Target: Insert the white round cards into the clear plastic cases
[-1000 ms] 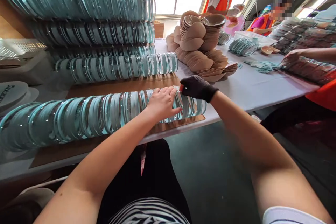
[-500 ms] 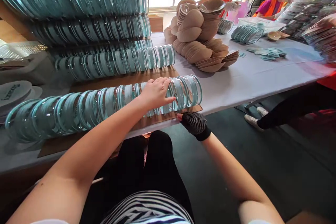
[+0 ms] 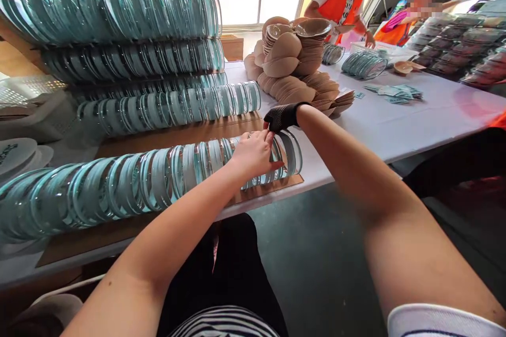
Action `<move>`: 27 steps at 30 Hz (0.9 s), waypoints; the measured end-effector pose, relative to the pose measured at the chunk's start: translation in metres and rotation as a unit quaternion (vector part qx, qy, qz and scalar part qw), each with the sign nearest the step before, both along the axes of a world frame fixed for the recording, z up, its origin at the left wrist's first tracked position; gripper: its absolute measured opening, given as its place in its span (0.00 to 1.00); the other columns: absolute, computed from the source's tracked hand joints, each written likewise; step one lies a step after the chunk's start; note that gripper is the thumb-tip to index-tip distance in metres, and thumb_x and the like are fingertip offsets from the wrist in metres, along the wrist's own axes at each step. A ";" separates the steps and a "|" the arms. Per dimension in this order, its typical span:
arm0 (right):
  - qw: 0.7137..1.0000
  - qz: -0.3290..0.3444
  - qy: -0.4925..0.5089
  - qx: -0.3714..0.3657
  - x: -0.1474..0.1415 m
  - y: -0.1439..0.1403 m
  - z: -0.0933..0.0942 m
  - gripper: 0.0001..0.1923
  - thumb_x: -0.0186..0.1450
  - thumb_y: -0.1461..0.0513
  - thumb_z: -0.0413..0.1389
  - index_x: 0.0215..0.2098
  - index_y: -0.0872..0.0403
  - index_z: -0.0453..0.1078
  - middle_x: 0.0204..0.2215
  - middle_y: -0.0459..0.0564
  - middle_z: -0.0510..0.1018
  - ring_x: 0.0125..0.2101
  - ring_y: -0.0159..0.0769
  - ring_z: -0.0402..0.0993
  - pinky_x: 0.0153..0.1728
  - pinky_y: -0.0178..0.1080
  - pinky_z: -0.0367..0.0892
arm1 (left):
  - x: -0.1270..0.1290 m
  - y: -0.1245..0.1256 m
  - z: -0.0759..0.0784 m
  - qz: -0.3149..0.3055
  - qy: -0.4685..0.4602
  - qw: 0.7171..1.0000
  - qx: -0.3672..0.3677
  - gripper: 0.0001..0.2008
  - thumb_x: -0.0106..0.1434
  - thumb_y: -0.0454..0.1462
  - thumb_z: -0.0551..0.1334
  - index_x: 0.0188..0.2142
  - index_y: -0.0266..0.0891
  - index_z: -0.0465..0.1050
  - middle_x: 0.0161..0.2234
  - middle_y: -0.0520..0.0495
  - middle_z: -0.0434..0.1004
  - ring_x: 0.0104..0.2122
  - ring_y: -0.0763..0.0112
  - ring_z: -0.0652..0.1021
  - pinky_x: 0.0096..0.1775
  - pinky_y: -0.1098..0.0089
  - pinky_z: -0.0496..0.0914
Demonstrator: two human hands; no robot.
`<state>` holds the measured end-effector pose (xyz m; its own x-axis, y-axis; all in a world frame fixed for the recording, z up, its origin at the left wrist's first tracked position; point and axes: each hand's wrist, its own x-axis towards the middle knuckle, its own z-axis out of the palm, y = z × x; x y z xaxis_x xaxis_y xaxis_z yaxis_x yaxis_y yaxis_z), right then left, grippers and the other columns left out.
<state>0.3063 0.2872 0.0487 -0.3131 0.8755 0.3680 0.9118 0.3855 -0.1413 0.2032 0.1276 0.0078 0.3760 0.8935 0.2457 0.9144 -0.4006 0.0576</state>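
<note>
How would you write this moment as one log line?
Left hand: on front row of clear round containers | Right hand: black-gloved, near left fingers | Under row: cardboard | Behind: brown bowls

white table (image 3: 446,108) | cardboard (image 3: 98,234) under rimmed discs (image 3: 158,179) | brown bowls (image 3: 282,55) | packets (image 3: 397,93)

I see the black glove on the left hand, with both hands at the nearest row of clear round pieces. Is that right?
Not quite: the black glove is on the right hand, as the head view shows; the left hand is bare. Both are at the nearest row of clear round pieces.
</note>
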 end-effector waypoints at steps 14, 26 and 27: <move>0.982 0.182 -0.051 -0.013 0.113 -0.159 -0.077 0.08 0.63 0.65 0.56 0.30 0.57 0.78 0.30 0.53 0.82 0.29 0.36 0.77 0.29 0.34 0.66 | 0.001 -0.002 0.006 0.004 -0.023 0.999 -0.032 0.40 0.58 0.58 0.60 0.62 0.38 0.58 0.59 0.38 0.67 0.57 0.51 0.68 0.57 0.54 0.59; 0.978 0.118 0.148 0.092 0.103 -0.214 -0.156 0.27 0.66 0.56 0.51 0.59 0.19 0.58 0.42 0.56 0.81 0.37 0.52 0.80 0.31 0.50 0.71 | -0.022 -0.038 0.033 -0.074 0.006 0.993 0.093 0.38 0.65 0.53 0.56 0.67 0.35 0.52 0.68 0.44 0.52 0.67 0.59 0.54 0.65 0.54 0.54; 0.975 0.108 0.164 0.109 0.104 -0.215 -0.156 0.30 0.64 0.54 0.51 0.60 0.16 0.53 0.41 0.57 0.80 0.38 0.54 0.79 0.29 0.53 0.69 | -0.038 -0.055 0.042 -0.073 0.026 0.989 0.125 0.34 0.68 0.51 0.52 0.68 0.39 0.49 0.70 0.50 0.48 0.69 0.61 0.49 0.66 0.54 0.51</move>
<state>0.4107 0.0724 -0.1071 -0.3157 0.6926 0.6486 0.7260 0.6164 -0.3049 0.1652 0.0728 0.0500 0.5153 0.7425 0.4279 0.8445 -0.5251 -0.1059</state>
